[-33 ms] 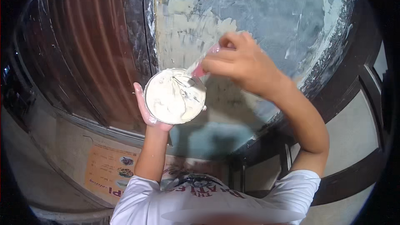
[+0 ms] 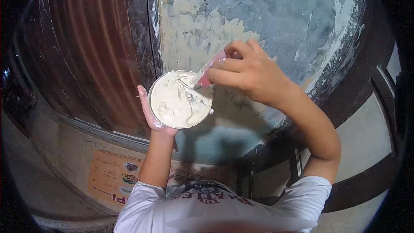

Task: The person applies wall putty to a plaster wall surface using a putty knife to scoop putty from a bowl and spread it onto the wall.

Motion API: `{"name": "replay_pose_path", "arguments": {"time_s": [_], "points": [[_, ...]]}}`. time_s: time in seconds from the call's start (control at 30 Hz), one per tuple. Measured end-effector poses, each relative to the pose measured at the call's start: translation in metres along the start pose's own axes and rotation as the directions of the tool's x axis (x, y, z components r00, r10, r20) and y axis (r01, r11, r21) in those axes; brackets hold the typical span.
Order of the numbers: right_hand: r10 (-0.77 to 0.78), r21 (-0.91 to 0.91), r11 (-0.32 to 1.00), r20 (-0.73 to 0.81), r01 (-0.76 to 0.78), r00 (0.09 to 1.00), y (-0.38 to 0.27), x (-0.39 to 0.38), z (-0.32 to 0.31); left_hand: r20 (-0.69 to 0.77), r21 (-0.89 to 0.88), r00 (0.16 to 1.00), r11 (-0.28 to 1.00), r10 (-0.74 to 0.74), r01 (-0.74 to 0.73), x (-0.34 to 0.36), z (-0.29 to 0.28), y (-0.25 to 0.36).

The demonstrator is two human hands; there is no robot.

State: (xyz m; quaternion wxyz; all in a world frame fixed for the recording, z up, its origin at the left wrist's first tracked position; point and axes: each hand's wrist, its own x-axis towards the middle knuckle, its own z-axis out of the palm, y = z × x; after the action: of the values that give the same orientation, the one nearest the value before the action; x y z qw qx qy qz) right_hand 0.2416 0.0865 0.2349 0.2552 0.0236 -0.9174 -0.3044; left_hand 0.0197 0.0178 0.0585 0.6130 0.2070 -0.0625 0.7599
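Note:
My left hand (image 2: pixel 148 114) supports a round open tub of creamy white putty (image 2: pixel 172 101) from below. Its thumb stands out along the tub's left side, while most of the fingers are hidden underneath. White smears mark the palm near the wrist. My right hand (image 2: pixel 254 71) is closed around a pink putty knife (image 2: pixel 205 74). The knife slants down to the left, and its end touches the putty near the far right part of the rim. A dark groove runs through the putty beside it.
Ahead is a blue-grey panel (image 2: pixel 284 13) with cream patches and white smears toward its edges. A brown, wavy-grained surface (image 2: pixel 90 39) stands at left. An orange printed poster (image 2: pixel 108 174) is at lower left. Dark-framed pale panels (image 2: pixel 366 125) lie at right.
My right hand has come slightly down toward the tub, and the knife's end sits a little lower in the putty. The left hand and tub have hardly moved.

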Motion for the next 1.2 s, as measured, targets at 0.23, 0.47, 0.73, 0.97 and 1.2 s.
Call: {"name": "replay_pose_path", "arguments": {"time_s": [0.23,0.47,0.73,0.97,1.2], "points": [[-0.024,0.058,0.998,0.060,0.021,0.998,-0.023,-0.030,-0.004,-0.001,0.021,0.999,0.999,0.040,-0.040,0.004,0.011,-0.009],[0.002,0.085,0.996,0.073,-0.009,0.997,-0.032,-0.041,-0.004,0.007,0.067,0.999,0.997,0.043,-0.044,0.010,0.009,-0.016],[0.033,0.088,0.995,0.077,-0.040,0.996,-0.030,-0.042,0.005,0.085,-0.002,0.996,1.000,0.015,-0.014,0.009,0.006,-0.023],[0.087,0.046,0.995,0.078,-0.090,0.993,-0.029,-0.042,0.016,0.051,0.021,0.998,0.999,0.032,-0.033,0.008,0.007,-0.025],[0.112,-0.008,0.994,0.036,-0.112,0.993,-0.020,-0.036,0.022,0.067,0.040,0.997,0.999,0.022,-0.025,0.007,0.002,-0.023]]}}
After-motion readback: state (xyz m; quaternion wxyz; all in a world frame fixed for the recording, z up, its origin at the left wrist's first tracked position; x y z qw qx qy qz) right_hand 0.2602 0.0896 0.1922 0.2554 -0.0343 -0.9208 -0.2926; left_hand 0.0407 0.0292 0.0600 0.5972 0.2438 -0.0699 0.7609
